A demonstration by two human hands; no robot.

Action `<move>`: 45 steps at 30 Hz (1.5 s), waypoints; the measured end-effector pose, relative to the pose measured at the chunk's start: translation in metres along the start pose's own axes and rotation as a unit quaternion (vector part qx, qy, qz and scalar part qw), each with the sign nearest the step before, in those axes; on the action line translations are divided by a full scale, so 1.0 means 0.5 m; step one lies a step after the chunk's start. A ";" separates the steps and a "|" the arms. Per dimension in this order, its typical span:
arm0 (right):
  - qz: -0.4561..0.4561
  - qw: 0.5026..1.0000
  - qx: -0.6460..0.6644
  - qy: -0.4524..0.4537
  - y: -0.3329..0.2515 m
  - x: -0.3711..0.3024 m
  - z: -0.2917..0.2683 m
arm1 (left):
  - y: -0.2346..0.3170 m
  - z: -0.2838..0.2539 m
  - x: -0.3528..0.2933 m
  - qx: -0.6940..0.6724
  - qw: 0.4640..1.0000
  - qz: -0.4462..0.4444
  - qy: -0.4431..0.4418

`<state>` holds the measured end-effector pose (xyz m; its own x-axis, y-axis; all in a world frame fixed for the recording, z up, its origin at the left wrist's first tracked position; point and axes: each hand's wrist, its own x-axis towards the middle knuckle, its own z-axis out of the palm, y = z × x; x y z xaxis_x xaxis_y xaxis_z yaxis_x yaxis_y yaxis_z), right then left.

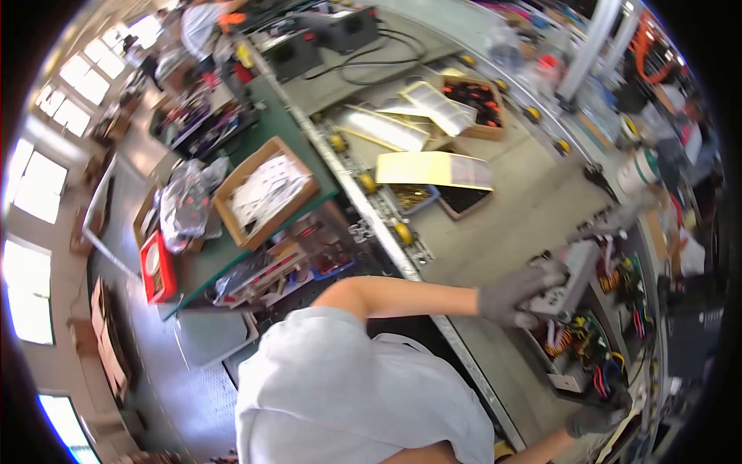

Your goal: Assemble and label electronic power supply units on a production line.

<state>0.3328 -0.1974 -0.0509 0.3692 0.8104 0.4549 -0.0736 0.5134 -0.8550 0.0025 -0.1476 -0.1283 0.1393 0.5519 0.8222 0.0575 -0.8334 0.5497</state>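
Note:
My left hand point(519, 295), in a grey glove, is closed on a long grey block-shaped part point(573, 280). It holds this part above an open metal case point(572, 382), partly covering it; blur hides what kind of part it is. Inside the case are copper-coloured coils point(558, 344) and red, black and yellow wires point(601, 380). At the near right end of the case is my right hand point(597, 419), also gloved, close to the wires. Its fingers are too blurred and dark to make out. A second set of coils and wires point(610, 280) lies just beyond.
Yellow-edged sheets point(434, 168) rest over small bins on the line. Farther off is a box of black and orange parts point(473, 107). A cardboard box of white pieces point(267, 193) stands on the green side table. A metal rail with yellow rollers point(402, 232) runs alongside.

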 end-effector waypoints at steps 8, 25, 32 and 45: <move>-0.140 0.883 -0.445 -0.050 0.049 -0.019 -0.002 | 0.146 -0.306 -0.092 0.352 0.932 -0.052 0.068; -0.253 0.816 -0.519 -0.032 0.087 0.002 0.011 | 0.330 -0.861 -0.409 0.726 0.496 -0.474 0.047; -0.205 0.837 -0.507 -0.036 0.067 -0.008 0.040 | 0.353 -0.891 -0.390 0.607 0.608 -0.451 0.242; -0.216 0.907 -0.355 0.063 -0.007 -0.071 0.110 | 0.306 -0.663 -0.027 0.151 0.909 -0.237 0.309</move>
<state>0.2689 -0.2124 -0.0505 0.3284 0.5150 0.7918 0.7019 0.4279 -0.5695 -0.3182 -0.2732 -0.0064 -0.5481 0.6843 0.4811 0.2480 -0.4163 0.8747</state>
